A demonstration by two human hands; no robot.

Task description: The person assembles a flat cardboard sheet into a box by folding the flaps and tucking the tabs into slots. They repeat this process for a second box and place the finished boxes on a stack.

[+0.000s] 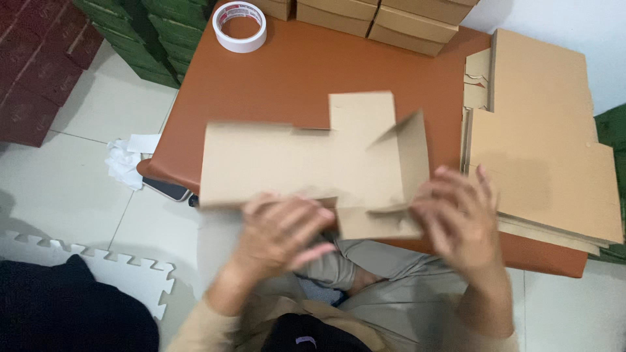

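Observation:
A flat brown cardboard box blank (313,156) with cut flaps is held over the near edge of an orange-brown table (293,72). My left hand (280,234) grips its lower edge near the middle, fingers curled over the card. At the lower right flap is my right hand (460,218), fingers spread and blurred; one side flap stands partly folded up beside it. Whether the right hand grips the card or only touches it is unclear.
A stack of flat cardboard blanks (541,143) lies at the table's right. A roll of white tape (240,26) and folded brown boxes (385,16) sit at the back. Green and dark red boxes (39,65) stand on the tiled floor to the left, with crumpled paper (124,163) and a foam mat (130,274).

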